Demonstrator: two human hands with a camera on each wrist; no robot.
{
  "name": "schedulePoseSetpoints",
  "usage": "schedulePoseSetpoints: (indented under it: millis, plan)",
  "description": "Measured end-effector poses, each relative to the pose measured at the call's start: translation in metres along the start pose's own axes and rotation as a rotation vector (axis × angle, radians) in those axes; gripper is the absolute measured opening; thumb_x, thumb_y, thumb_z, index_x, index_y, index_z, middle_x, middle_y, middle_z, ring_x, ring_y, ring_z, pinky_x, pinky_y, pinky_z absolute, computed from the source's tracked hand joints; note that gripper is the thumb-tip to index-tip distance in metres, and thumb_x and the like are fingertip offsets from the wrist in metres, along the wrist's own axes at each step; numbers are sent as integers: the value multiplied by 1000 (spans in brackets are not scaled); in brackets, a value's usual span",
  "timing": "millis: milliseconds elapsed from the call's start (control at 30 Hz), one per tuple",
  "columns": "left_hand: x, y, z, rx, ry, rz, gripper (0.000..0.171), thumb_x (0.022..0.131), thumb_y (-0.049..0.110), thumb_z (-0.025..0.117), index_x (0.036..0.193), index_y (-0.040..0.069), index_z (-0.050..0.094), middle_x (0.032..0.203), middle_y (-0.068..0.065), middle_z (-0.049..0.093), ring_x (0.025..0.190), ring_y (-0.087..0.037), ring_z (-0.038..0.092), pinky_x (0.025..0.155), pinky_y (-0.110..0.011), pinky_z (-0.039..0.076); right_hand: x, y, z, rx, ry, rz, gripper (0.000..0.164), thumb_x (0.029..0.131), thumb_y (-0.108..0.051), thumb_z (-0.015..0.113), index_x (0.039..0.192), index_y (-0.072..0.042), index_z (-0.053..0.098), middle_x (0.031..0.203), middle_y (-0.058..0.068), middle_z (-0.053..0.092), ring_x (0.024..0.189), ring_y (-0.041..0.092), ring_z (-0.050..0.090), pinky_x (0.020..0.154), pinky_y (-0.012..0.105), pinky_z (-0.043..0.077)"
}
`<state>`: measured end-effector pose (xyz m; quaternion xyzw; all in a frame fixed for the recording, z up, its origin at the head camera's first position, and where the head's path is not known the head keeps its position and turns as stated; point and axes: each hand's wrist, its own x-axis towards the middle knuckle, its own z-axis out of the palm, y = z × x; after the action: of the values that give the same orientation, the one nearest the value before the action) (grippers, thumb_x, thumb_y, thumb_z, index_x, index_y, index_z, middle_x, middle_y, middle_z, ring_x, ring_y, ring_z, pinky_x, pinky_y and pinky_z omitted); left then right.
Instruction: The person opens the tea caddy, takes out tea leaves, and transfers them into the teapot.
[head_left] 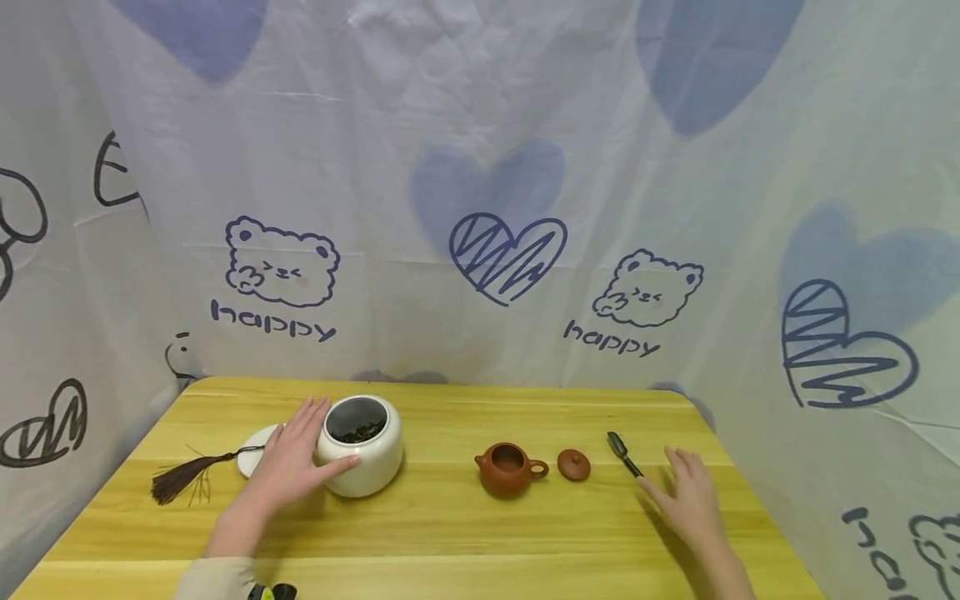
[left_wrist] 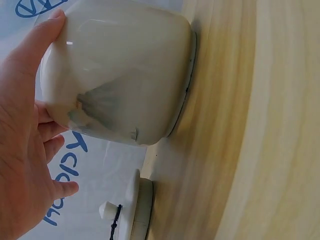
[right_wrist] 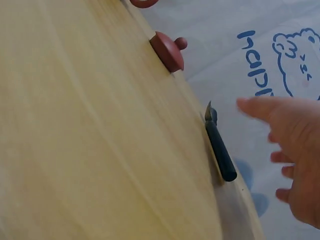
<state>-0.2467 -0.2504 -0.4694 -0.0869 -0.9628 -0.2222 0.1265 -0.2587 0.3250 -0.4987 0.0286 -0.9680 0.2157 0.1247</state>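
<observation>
A round white jar [head_left: 375, 462] with dark tea leaves [head_left: 363, 432] inside stands upright and without its lid at the left. My left hand [head_left: 288, 467] holds its side, thumb at the front and fingers round the left and far side; the left wrist view shows the thumb against the jar's upper part. Over the right of the table, my right hand [head_left: 693, 500] is held with fingers extended and nothing in it. Beside its thumb lies a dark tea scoop [right_wrist: 220, 150], with a gap between them in the right wrist view.
Left of the jar lies its white lid [left_wrist: 135, 205] with a dark tassel [head_left: 187, 479]. A small brown clay teapot [head_left: 504, 482] stands lidless at mid-table, its lid [head_left: 573, 467] to its right. A black and yellow object [head_left: 273, 592] shows at the bottom edge.
</observation>
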Motion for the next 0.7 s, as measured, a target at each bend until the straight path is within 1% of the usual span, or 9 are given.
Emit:
schedulePoseSetpoints:
  millis: [133, 233, 367, 467, 567, 700]
  plan:
    - [-1, 0, -1, 2, -3, -2, 106, 81, 68, 62, 154, 2, 22, 161, -21, 21, 149, -41, 16, 113, -71, 14, -1, 5, 3, -14, -112, 79, 78, 90, -40, 66, 141, 13, 38, 142, 40, 33, 131, 58, 28, 109, 70, 27]
    - [-2, 0, -1, 5, -4, -2, 106, 82, 68, 61, 154, 2, 21, 161, -21, 20, 149, -41, 16, 113, -71, 14, -2, 7, 5, -35, -151, 117, 78, 90, -41, 66, 139, 14, 40, 141, 40, 33, 130, 57, 31, 107, 69, 31]
    - [-2, 2, -1, -5, -1, -2, 105, 82, 67, 62, 154, 3, 22, 161, -21, 21, 150, -40, 16, 113, -71, 15, -2, 7, 8, -68, -131, 122, 73, 90, -39, 67, 138, 12, 44, 137, 38, 39, 126, 56, 34, 104, 67, 35]
    - [-3, 3, -2, -12, 2, -2, 104, 82, 66, 63, 154, 3, 23, 161, -21, 21, 150, -40, 16, 113, -71, 16, -3, 7, 9, -104, -104, 118, 65, 89, -35, 68, 133, 9, 51, 130, 36, 46, 120, 53, 39, 98, 65, 39]
    - [-3, 4, -2, -12, 2, -2, 104, 82, 65, 63, 154, 3, 23, 161, -21, 21, 149, -41, 16, 113, -71, 17, -3, 7, 10, -126, -82, 133, 52, 88, -31, 70, 123, 6, 61, 122, 32, 53, 113, 50, 45, 90, 62, 42]
    - [-4, 3, -2, -13, -3, -5, 104, 82, 66, 63, 154, 3, 22, 161, -21, 21, 149, -41, 16, 113, -71, 17, -5, 9, 12, -111, -64, 177, 32, 85, -26, 72, 105, 0, 70, 113, 28, 58, 107, 48, 48, 82, 59, 44]
